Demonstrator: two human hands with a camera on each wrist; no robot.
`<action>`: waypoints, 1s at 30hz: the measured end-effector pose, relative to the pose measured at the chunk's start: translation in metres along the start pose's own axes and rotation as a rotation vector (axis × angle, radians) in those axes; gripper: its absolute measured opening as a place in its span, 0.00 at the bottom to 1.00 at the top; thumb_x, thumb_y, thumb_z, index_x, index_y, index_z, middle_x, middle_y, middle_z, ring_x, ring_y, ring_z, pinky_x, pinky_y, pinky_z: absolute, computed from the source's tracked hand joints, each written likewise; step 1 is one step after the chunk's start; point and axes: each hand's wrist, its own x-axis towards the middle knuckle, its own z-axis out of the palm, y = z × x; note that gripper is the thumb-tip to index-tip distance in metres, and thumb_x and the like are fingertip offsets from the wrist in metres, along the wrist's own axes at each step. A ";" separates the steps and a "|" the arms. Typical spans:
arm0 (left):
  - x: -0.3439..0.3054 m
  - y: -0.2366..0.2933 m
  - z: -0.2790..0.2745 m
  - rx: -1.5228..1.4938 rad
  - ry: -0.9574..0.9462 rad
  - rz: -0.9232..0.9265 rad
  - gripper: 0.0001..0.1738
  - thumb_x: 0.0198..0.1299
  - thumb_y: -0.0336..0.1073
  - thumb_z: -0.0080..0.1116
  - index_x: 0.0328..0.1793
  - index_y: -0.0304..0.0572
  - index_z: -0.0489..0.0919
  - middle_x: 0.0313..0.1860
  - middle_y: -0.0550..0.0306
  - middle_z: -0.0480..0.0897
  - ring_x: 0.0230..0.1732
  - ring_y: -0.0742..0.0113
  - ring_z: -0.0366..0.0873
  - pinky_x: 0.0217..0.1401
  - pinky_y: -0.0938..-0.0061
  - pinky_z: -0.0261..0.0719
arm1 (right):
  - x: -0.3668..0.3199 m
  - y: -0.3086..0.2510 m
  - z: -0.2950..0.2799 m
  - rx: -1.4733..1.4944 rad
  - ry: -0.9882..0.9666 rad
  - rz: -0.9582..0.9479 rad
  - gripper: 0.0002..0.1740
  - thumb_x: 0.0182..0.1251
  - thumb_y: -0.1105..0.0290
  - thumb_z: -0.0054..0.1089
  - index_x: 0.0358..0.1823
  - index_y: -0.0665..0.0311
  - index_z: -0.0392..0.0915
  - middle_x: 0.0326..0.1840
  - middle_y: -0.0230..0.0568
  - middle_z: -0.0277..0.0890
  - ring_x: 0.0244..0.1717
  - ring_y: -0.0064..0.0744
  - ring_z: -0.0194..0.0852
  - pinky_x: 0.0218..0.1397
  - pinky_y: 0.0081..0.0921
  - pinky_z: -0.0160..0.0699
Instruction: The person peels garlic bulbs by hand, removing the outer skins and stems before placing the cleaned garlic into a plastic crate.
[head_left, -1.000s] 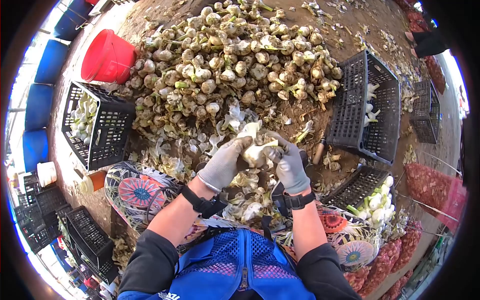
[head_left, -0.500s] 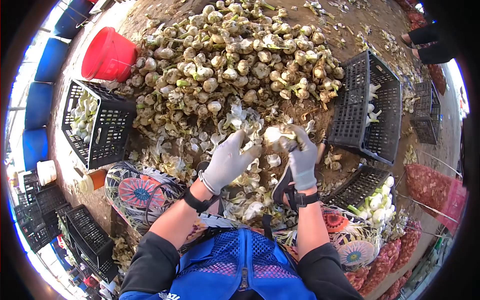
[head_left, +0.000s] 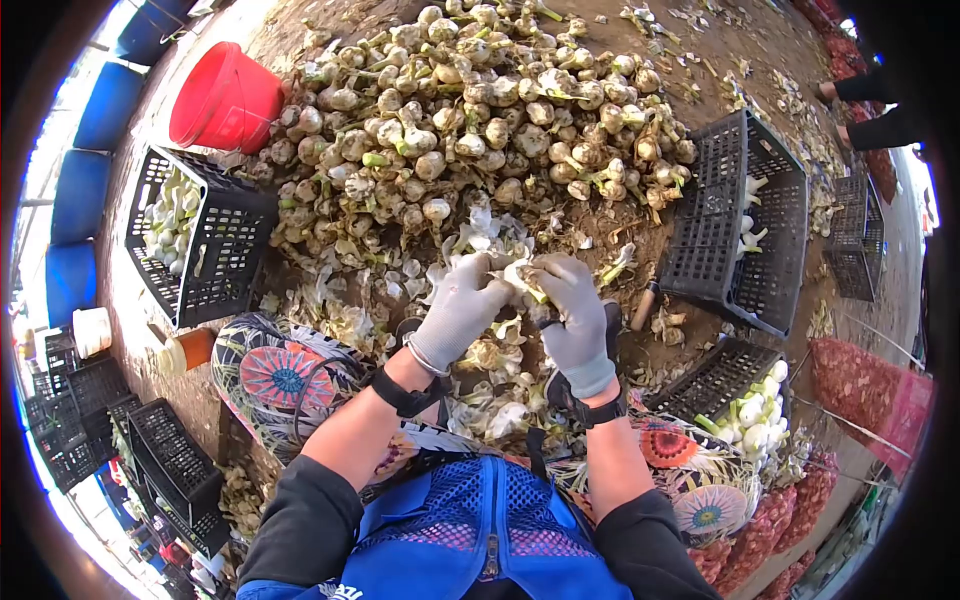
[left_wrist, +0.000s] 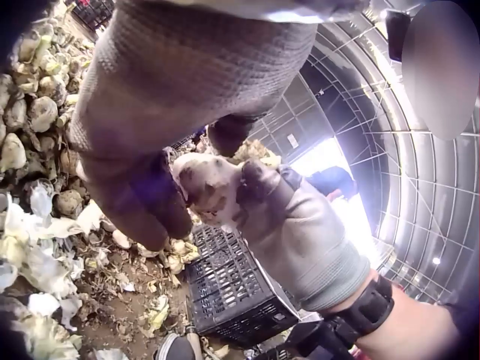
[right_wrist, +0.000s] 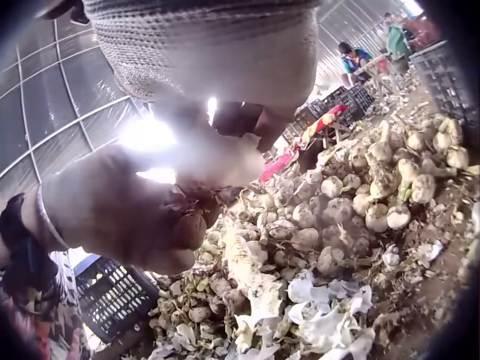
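Between both gloved hands, over the husk-strewn ground, is a garlic bulb [head_left: 522,279], pale with dark patches in the left wrist view. My right hand [head_left: 574,325] grips it from the right, thumb and curled fingers around it. From the other side, my left hand [head_left: 458,315] pinches at its skin with thumb and fingertips. Grey-white gloves with darkened fingertips cover both hands. Seen from the left wrist, the bulb [left_wrist: 211,186] sits against the right hand's dark fingertips. Beyond the hands lies a large heap of garlic [head_left: 470,120] with dirty skins and cut stems.
A black crate [head_left: 735,220] with a few bulbs stands at the right, a fuller crate [head_left: 205,240] at the left beside a red bucket [head_left: 225,100]. Peeled garlic [head_left: 755,415] is piled near the right knee. A wooden handle [head_left: 645,305] lies by the right crate.
Half a second ago, my left hand was apart from the bulb with fingers spread while the right held it. The hands have come back together, and the left fingers are at the bulb again.
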 end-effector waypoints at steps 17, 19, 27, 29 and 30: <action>-0.031 0.007 0.003 0.477 -0.333 0.449 0.03 0.59 0.27 0.59 0.39 0.41 0.80 0.31 0.51 0.82 0.36 0.49 0.83 0.40 0.64 0.81 | -0.002 0.015 -0.013 0.614 0.462 0.945 0.18 0.69 0.64 0.67 0.49 0.73 0.81 0.39 0.37 0.82 0.37 0.22 0.79 0.42 0.22 0.80; -0.040 -0.011 0.009 0.715 -0.377 0.371 0.07 0.63 0.37 0.59 0.40 0.42 0.80 0.35 0.50 0.83 0.39 0.49 0.83 0.42 0.61 0.81 | -0.006 0.026 -0.016 0.674 0.510 0.874 0.15 0.70 0.66 0.66 0.48 0.72 0.82 0.39 0.36 0.82 0.38 0.23 0.80 0.44 0.23 0.80; -0.013 0.031 0.005 0.593 0.225 0.658 0.15 0.51 0.42 0.72 0.40 0.44 0.82 0.43 0.49 0.82 0.49 0.45 0.79 0.53 0.56 0.77 | -0.003 0.010 -0.002 0.500 0.354 0.806 0.13 0.70 0.66 0.66 0.45 0.70 0.83 0.34 0.29 0.80 0.33 0.18 0.72 0.37 0.19 0.70; -0.010 0.028 0.006 0.654 0.160 0.712 0.13 0.49 0.39 0.71 0.39 0.46 0.82 0.42 0.52 0.83 0.49 0.47 0.79 0.54 0.56 0.76 | -0.002 0.005 -0.004 0.581 0.351 0.871 0.13 0.70 0.66 0.65 0.46 0.71 0.82 0.36 0.30 0.81 0.35 0.19 0.74 0.40 0.19 0.72; -0.009 0.027 0.006 0.716 0.094 0.765 0.12 0.48 0.36 0.70 0.39 0.48 0.82 0.42 0.54 0.83 0.49 0.49 0.79 0.54 0.56 0.76 | 0.000 0.001 -0.004 0.663 0.348 0.936 0.13 0.70 0.67 0.64 0.46 0.71 0.82 0.37 0.32 0.81 0.36 0.21 0.76 0.44 0.20 0.74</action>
